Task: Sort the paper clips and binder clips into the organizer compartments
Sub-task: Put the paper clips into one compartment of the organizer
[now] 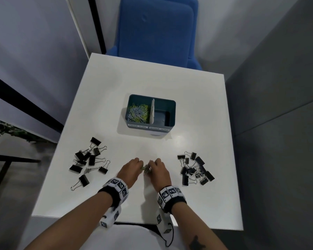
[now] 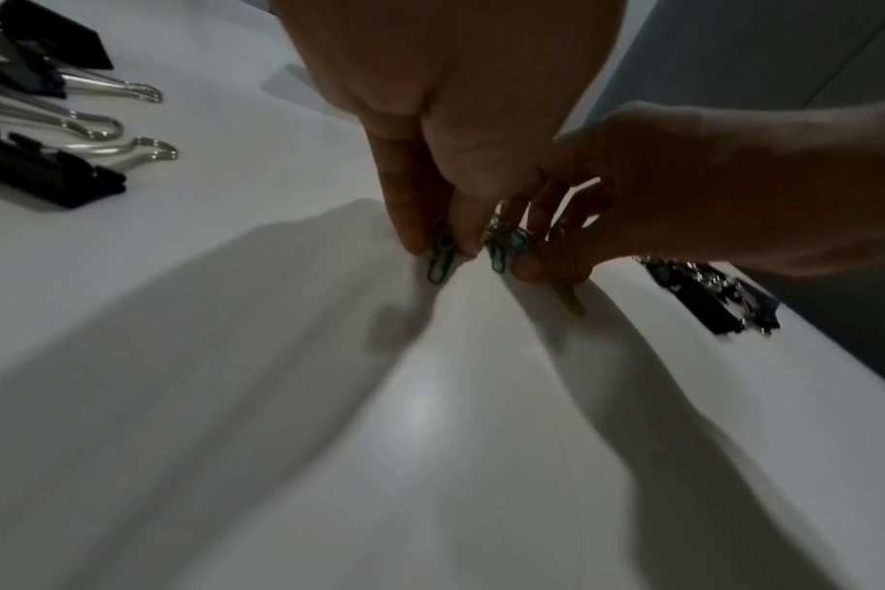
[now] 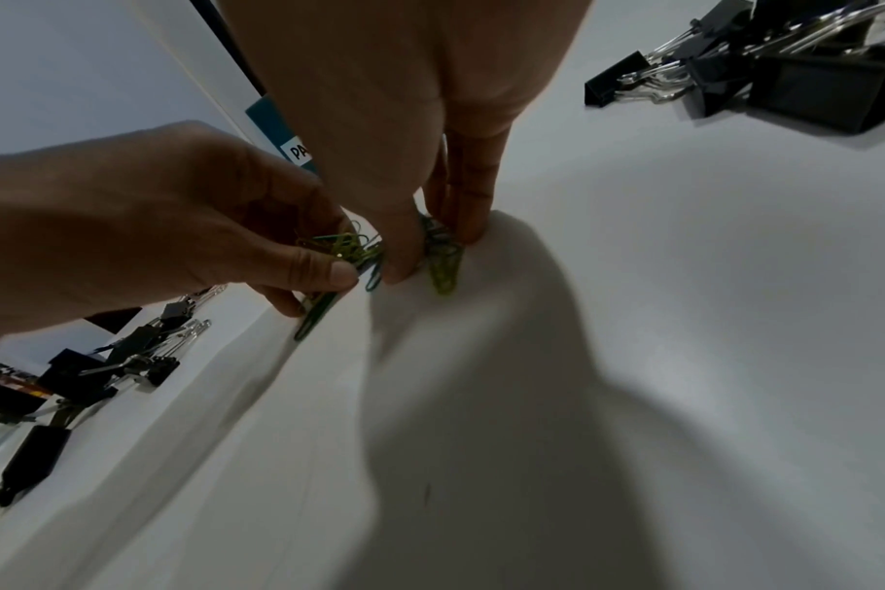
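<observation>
At the middle of the white table [image 1: 152, 83] my two hands meet over a small bunch of green and blue paper clips [image 1: 146, 169]. My left hand [image 2: 440, 249] pinches some of them against the table top. Beside it, my right hand [image 3: 430, 259] pinches other clips [image 3: 444, 263] between thumb and fingers. The teal organizer [image 1: 173, 114] stands beyond the hands. Its left compartment holds several paper clips [image 1: 138, 112]. The right compartment [image 1: 162, 116] shows only its bare floor. Black binder clips lie in a left pile [image 1: 89, 161] and a right pile [image 1: 195, 168].
A blue chair [image 1: 157, 31] stands behind the table's far edge. Grey walls close in on both sides. The table's near edge [image 1: 134, 221] lies just below my wrists.
</observation>
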A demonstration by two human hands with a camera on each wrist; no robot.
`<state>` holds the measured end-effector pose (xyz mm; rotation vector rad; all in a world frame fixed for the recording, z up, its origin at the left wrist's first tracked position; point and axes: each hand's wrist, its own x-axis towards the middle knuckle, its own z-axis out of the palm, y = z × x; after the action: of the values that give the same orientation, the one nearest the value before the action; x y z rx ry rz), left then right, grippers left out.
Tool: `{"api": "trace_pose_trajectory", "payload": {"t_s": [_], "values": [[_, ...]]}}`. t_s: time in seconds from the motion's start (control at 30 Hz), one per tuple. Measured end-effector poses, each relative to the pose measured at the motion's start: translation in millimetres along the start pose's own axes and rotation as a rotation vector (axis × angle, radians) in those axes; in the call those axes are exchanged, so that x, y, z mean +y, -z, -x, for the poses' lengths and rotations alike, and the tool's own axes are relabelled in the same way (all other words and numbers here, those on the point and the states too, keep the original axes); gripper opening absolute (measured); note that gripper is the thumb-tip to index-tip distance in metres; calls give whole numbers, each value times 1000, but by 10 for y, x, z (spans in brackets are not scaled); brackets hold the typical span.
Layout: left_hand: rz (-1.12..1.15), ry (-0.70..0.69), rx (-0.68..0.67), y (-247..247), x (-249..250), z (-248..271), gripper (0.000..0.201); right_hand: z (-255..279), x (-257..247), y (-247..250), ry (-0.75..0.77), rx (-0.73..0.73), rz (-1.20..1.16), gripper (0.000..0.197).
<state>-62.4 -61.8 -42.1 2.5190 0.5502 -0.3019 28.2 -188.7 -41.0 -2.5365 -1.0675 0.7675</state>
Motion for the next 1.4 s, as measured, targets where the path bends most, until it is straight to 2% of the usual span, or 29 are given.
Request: {"api": "trace_pose_trajectory", "payload": {"t_s": [0.07, 0.2, 0.3, 0.4, 0.63, 0.7, 0.8, 0.87, 1.0, 1.07, 1.23, 1.33, 1.4], "values": [[76, 68, -4, 48, -1, -36, 7, -6, 4, 13, 5, 15, -29, 21], [184, 164, 28, 97, -95, -14, 3, -40, -5, 104, -16, 21, -89, 10], [281, 176, 83, 209, -131, 23, 8, -61, 16, 174, -55, 6, -94, 11], [368, 123, 184, 506, -79, -26, 13, -50, 69, 220, -119, -1, -138, 10], [361, 7, 419, 1514, 279, -694, 15, -22, 107, 354, -251, 5, -255, 14], [381, 43, 450, 1731, 320, -921, 18, -43, 69, 438, -239, 6, -262, 11], [436, 142, 419, 1865, 268, -1088, 33, -89, -8, 606, -178, 23, -285, 11], [396, 155, 425, 1804, 188, -1030, 33, -148, -89, 785, -135, 38, -305, 10], [280, 158, 457, 1406, 2, -677, 15, -393, -379, 1255, -103, 130, -345, 7], [254, 189, 391, 1170, -65, -487, 14, -606, -543, 1463, -74, 194, -342, 8], [128, 284, 71, 628, -245, -170, 25, -1097, -904, 1814, -25, 272, -382, 11], [47, 230, -10, 370, -286, -6, 36, -1123, -904, 1856, 7, 295, -377, 10], [-11, 137, 11, 253, -278, 104, 38, -1019, -793, 1749, 33, 292, -360, 9]]}}
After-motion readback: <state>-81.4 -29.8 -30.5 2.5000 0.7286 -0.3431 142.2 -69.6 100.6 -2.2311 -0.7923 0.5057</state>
